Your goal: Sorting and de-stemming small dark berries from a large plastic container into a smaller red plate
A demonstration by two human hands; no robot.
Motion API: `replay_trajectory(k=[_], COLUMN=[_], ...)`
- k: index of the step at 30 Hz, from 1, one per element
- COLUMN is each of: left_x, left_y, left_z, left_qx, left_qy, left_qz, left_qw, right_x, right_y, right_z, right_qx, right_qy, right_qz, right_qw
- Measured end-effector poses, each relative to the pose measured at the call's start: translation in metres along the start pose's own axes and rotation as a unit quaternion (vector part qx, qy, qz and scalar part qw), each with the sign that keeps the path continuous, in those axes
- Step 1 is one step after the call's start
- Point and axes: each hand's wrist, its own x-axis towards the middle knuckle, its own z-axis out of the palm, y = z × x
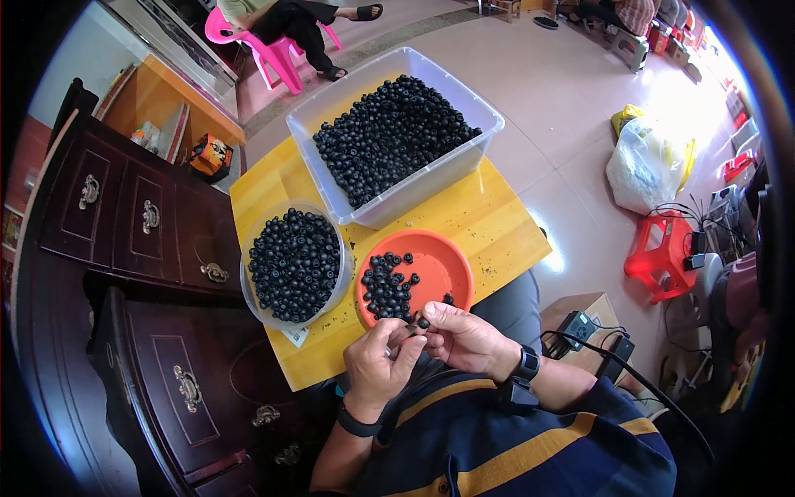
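My right hand [470, 338] pinches a small round black bead [423, 323] between thumb and fingertips, over the near rim of a shallow orange bowl [439, 283]. Close against it, my left hand [377, 364] is closed, thumb toward the bead; a small greyish bit shows at its fingertips, too small to name. Inside the bowl, loose black beads [387, 286] gather on the left side, several with a hole showing. To the left stands a round clear tub [246, 277] heaped with the same beads. Behind it, a large clear plastic bin [494, 124] holds many more.
Everything stands on a yellow wooden table [505, 236] with dark crumbs on it. Dark drawers [157, 224] border the left. A person sits on a pink chair [281, 62] at the back. Rightward are a red stool [658, 257], a stuffed plastic bag [642, 166] and a cardboard box [580, 311] with cables.
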Motion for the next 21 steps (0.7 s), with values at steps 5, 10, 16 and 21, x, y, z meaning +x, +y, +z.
replay_trajectory(k=[5, 10, 16, 21], left_x=[0.000, -0.005, -0.005, 0.004], left_y=[0.003, 0.003, 0.000, 0.014], left_z=[-0.004, 0.001, -0.001, -0.006], left_qx=[-0.072, -0.171, -0.196, -0.152], left_qy=[-0.024, -0.027, -0.061, -0.061], left_qz=[-0.054, -0.089, -0.107, -0.080], left_qw=[0.996, 0.981, 0.973, 0.983], right_x=[0.001, -0.002, -0.003, 0.005], right_y=[0.004, 0.005, 0.001, -0.006], right_z=[-0.003, -0.006, -0.006, -0.005], right_qx=[-0.020, -0.074, -0.102, -0.139], right_qy=[0.009, -0.010, -0.023, -0.014], right_qz=[0.011, -0.003, 0.020, 0.019], right_qw=[1.000, 0.997, 0.994, 0.990])
